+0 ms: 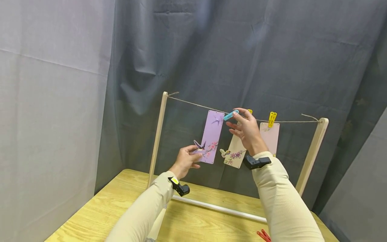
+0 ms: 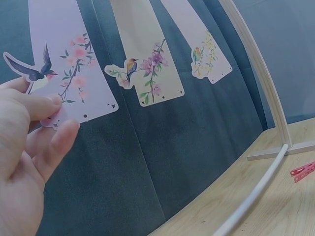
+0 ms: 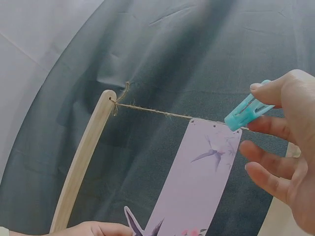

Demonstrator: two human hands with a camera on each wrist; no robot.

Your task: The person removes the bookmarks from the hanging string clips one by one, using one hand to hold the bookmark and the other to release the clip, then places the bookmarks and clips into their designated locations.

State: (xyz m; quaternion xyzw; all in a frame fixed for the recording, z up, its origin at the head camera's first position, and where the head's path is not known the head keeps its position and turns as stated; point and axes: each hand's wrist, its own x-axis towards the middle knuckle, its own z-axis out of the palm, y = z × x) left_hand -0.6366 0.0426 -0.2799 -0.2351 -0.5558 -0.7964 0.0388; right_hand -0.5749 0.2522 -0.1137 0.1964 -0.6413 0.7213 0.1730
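Card [image 1: 214,134], purple with birds and pink flowers, pinched near the bottom in left hand [image 1: 185,160], top edge right by the string [image 1: 193,103]. Blue peg [image 1: 231,115] pinched in right hand [image 1: 247,129], close to the card's top right corner. Next along, cream card [image 1: 233,160] and pink card [image 1: 270,137], both hanging. Below, red peg [image 1: 264,236] on the worktop [image 1: 193,227].

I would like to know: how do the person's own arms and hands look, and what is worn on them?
The left sleeve and right sleeve are long and pale cream. The left hand and right hand wear no gloves. Each wrist carries a black device; the left device has a yellow-green patch, the right device shows none. No cables are visible.
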